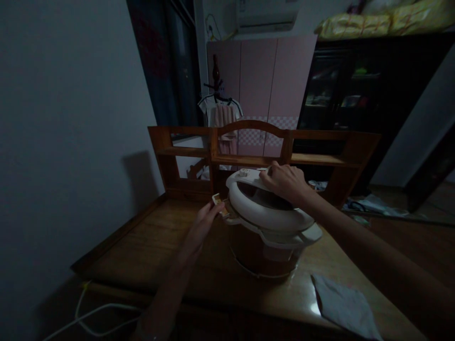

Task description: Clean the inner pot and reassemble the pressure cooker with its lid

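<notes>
A white-lidded electric pressure cooker [266,251] with a dark, shiny body stands on the wooden desk. Its lid [249,203] sits on the pot and looks slightly tilted. My right hand [284,182] is wrapped over the handle on top of the lid, close to a small round valve [244,172]. At the cooker's left side, my left hand [208,215] grips the pale side handle [221,206], thumb on top. The fingers beneath that handle are hidden. A grey folded cloth [344,303] lies to the right of the cooker, below my right forearm.
The wooden desk [142,246] has an open shelf rack [249,158] along its back. A white cable [103,308] hangs by the front left edge. The wall [88,118] borders the left side. Behind stand a pink wardrobe [259,80] and a dark cabinet [341,94].
</notes>
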A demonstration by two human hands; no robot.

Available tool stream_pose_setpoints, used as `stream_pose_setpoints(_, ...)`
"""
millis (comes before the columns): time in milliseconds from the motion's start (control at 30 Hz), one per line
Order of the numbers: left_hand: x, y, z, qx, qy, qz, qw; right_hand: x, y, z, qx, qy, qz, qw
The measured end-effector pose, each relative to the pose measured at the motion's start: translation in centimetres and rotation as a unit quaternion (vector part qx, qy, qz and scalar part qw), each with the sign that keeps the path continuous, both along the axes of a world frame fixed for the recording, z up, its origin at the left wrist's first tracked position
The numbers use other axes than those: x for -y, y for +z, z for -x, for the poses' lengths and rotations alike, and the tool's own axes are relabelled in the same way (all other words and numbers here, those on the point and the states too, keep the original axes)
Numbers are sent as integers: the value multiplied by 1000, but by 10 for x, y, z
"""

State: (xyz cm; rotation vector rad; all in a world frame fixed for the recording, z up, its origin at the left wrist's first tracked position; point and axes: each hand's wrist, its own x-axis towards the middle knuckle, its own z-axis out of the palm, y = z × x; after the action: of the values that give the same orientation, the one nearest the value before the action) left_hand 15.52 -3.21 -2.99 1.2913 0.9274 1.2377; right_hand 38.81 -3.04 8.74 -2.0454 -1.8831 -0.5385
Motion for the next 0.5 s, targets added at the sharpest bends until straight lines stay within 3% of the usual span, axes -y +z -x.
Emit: stream_pose_setpoints(500, 4, -17, -2, -6, 16, -22, 1000, -3, -6, -5, -8, 9, -15, 1000)
